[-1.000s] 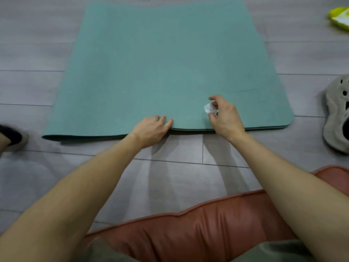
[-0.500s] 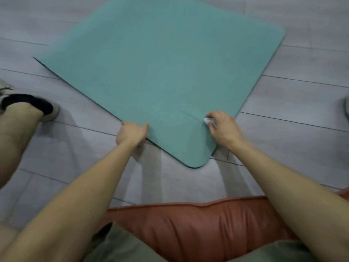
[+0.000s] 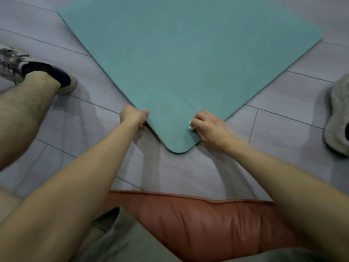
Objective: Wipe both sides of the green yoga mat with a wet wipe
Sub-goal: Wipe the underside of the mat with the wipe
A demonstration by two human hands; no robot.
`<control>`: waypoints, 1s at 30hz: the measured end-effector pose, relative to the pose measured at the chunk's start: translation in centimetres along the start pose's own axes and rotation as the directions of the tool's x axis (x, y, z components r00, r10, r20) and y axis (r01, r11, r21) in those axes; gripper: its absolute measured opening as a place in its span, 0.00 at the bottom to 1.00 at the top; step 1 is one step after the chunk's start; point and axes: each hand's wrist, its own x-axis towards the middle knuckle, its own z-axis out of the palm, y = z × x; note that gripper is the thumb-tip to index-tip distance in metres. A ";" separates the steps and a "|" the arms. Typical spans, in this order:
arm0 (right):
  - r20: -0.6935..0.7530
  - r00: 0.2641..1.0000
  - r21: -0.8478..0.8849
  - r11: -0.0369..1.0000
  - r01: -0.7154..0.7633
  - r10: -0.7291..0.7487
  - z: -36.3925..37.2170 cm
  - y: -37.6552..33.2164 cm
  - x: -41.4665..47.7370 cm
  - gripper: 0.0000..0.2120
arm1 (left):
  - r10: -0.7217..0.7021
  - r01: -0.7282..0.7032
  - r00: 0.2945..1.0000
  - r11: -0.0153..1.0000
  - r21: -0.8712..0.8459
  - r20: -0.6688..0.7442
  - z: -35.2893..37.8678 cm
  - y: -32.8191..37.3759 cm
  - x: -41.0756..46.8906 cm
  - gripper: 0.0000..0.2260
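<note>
Far left: a bare leg bent on the grey plank floor, ending in a dark sock inside a pale patterned shoe. Left forearm reached forward from the lower left. Left hand sat at the left edge of the mat, just above its near corner, fingers curled tight around that edge with one fingertip showing on top. The mat, green, lay on the floor turned on the diagonal, one rounded corner pointing back toward the person and sitting between the two hands; its far end ran out of the top of the view. A faint crease ran up from the near corner area. Dark shadow showed under the corner's left edge. Below, nearest the camera, a reddish-brown cushion lay across the person's lap. A small white balled wipe rested on the mat near its right edge, pinched in the curled fingers of the right hand, which lay over that edge. Whether this hand also gripped the mat could not be told. Far right: a grey shoe on the floor, well apart from the mat.
</note>
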 end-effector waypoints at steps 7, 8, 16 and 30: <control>0.112 0.983 0.162 0.979 0.127 -0.146 3.6 -9.4 -0.2 0.05 | 0.302 -0.291 0.953 0.876 0.383 0.032 -0.7 -0.9 -1.5 0.33; 0.163 0.955 0.160 0.962 0.221 -0.246 3.6 -9.6 -0.3 0.06 | 0.390 -0.355 0.920 0.796 0.491 0.032 -0.4 -1.2 -1.4 0.32; -0.215 0.930 0.089 0.954 -0.285 0.298 0.5 -3.0 0.0 0.04 | 0.487 -0.541 0.830 0.583 0.606 0.272 -1.7 0.3 -0.9 0.30; 0.056 0.990 0.208 0.971 0.118 -0.133 1.8 -7.4 -2.1 0.06 | 0.485 -0.600 0.787 0.458 0.656 0.381 -3.7 1.2 -0.7 0.42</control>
